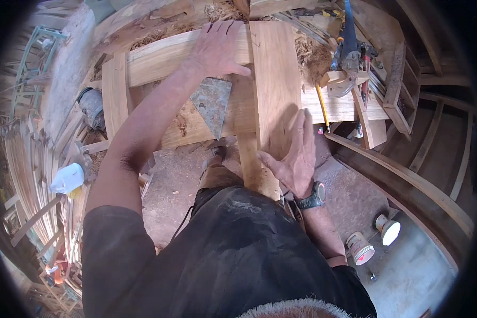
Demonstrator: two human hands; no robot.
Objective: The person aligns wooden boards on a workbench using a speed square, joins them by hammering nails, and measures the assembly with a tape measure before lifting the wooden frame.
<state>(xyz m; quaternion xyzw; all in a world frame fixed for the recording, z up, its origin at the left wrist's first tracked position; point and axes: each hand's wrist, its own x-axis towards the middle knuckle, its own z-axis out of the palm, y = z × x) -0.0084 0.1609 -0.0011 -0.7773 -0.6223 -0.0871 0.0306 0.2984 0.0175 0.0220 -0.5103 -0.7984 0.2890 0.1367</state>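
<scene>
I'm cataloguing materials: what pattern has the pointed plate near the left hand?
The plate is mottled grey; head view.

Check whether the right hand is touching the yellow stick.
Apart. The head view shows a clear gap between the right hand and the yellow stick.

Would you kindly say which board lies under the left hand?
The crosswise board beside the far end of the lengthwise board; the other crosswise board lies nearer the person.

Mottled floor (167,196), piled wood strips (34,175) left, slatted wooden frame (428,135) right.
</scene>
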